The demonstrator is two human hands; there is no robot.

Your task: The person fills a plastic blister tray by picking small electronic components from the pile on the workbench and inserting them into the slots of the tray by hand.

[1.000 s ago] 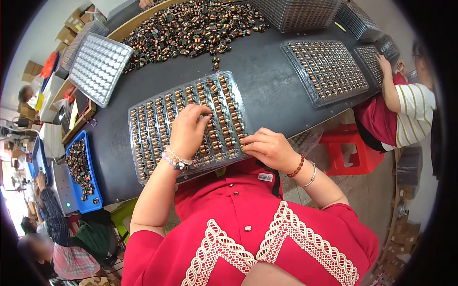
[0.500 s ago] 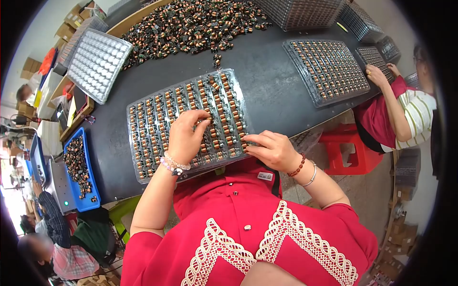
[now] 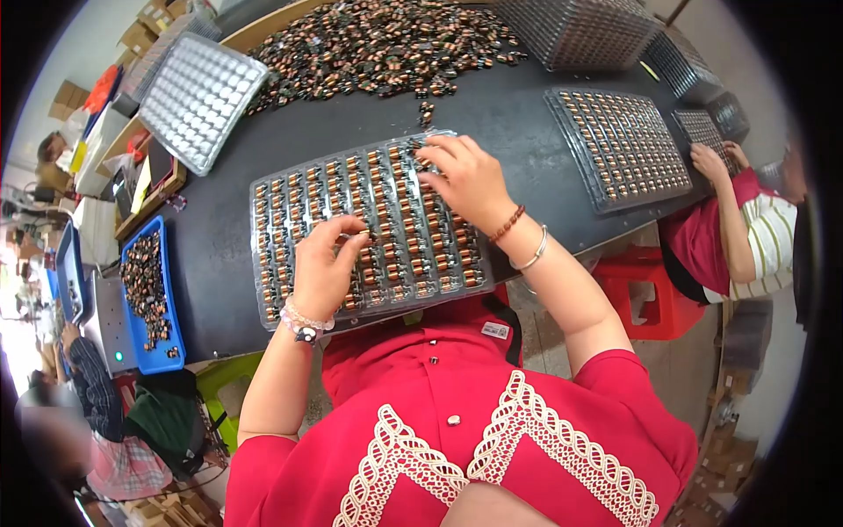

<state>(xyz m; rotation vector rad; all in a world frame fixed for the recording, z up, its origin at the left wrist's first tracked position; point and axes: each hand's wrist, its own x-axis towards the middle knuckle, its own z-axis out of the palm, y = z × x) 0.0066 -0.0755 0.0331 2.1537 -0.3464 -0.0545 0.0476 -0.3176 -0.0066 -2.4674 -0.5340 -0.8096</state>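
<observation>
A clear plastic tray [image 3: 260,303] lies before me, its rows filled with small copper-wound coils. My left hand [image 3: 323,270] is over the middle of the tray, thumb and forefinger pinched on a small copper coil [image 3: 363,234], mostly hidden by the fingertips. At the tray's upper right corner is my right hand [image 3: 470,183], its curled fingers apart just above the coils. Its fingers partly cover the coils beneath them.
A large heap of loose coils [image 3: 369,48] spreads across the back, with a few stray coils [image 3: 427,114] before it. An empty-pocketed white tray [image 3: 198,101] leans at left, above a blue bin [image 3: 162,362]. Another filled tray [image 3: 623,145] and a co-worker's hand [image 3: 709,162] are at right.
My right hand has moved from the tray's lower right edge up to its upper right corner. My left hand has shifted slightly left and down, and the whole view has shifted a little.
</observation>
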